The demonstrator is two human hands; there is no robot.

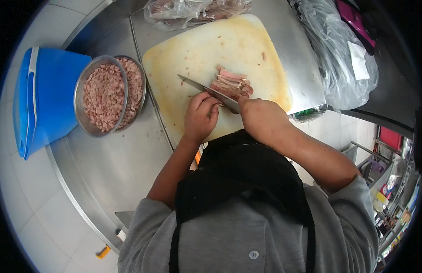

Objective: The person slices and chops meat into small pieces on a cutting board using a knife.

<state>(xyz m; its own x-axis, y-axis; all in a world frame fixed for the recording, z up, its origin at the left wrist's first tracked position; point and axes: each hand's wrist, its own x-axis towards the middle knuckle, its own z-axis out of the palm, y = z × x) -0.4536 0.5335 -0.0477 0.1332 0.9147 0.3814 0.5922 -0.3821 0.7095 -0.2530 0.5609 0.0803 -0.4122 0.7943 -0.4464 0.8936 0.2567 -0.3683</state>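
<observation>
A large knife point(191, 82) lies across a small pile of pink and brown meat strips point(231, 81), its tip pointing to the upper left. My right hand point(262, 119) is closed around the knife's handle, which is mostly hidden. On the near side of the blade, my left hand point(202, 116) has its fingers curled and pressed together at the edge of the meat; what lies under the fingertips is partly covered. The meat rests on a worn white cutting board point(174, 57) with yellowed edges, with small scraps scattered over it.
Left of the board, a metal bowl of diced meat point(104, 98) overlaps a second bowl point(140, 79). A blue cooler point(56, 95) stands beyond them. Bagged meat point(192, 11) lies behind the board; clear plastic bags point(336, 59) are at the right. The steel counter point(115, 168) extends left.
</observation>
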